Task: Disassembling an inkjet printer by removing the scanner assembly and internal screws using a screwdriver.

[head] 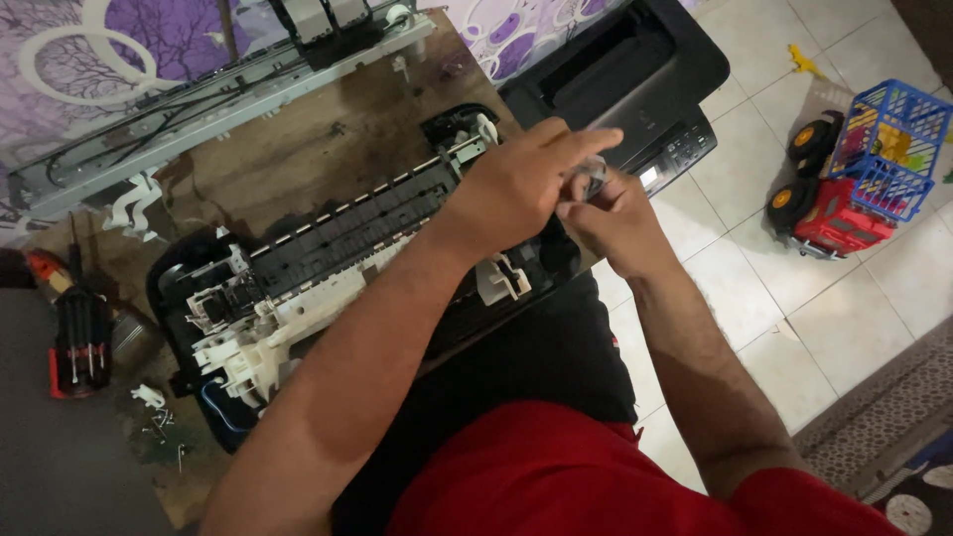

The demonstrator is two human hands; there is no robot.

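One person, two hands, both meeting over the right end of the desk (328, 149). The left hand (521, 184) is lying over the right hand (611, 218), fingers bent and extended forward; between them the two hands are pinching one small grey part (594, 179), mostly hidden, its kind not discernible. One opened printer chassis (328, 273) is lying diagonally across the brown wooden desk just beside and beneath the hands, showing one black roller bed and white plastic gearing at its lower left end. One long grey metal rail assembly (199, 109) with cabling is lying along the far edge of the desk, well apart from the hands. One red-and-black screwdriver set (79, 347) is sitting at the left edge, with one orange-handled tool (45, 268) just above it. A scatter of small white clips and screws (159, 412) is lying near the chassis's lower left corner; the count is too small to tell. One complete black printer (635, 74) is standing on the tiled floor (844, 328) just beyond the hands. One toy truck (854, 179), red with one blue basket and two visible orange-hubbed wheels, is standing on the floor to the right, well apart. The person is wearing one red shirt (596, 476).
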